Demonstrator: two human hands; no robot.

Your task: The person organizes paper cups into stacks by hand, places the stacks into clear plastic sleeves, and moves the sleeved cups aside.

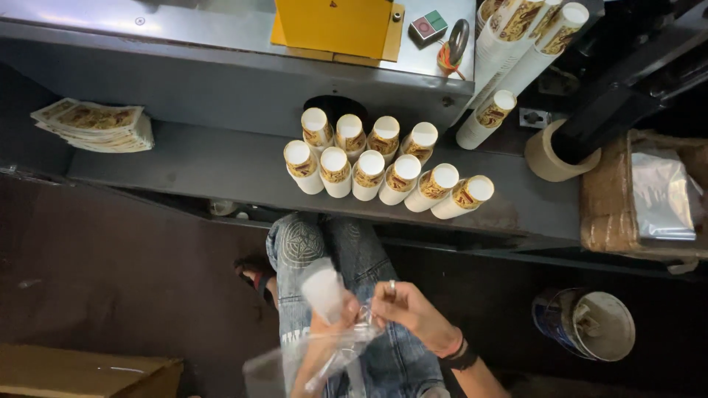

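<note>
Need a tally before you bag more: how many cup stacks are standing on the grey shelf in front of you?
10. Back row of four; front row of six. None looks hidden; more stacks lean at upper right.

flat printed sheets [94, 124], tape roll [549, 157], tin can [586, 324], cardboard box [81, 372]
</note>
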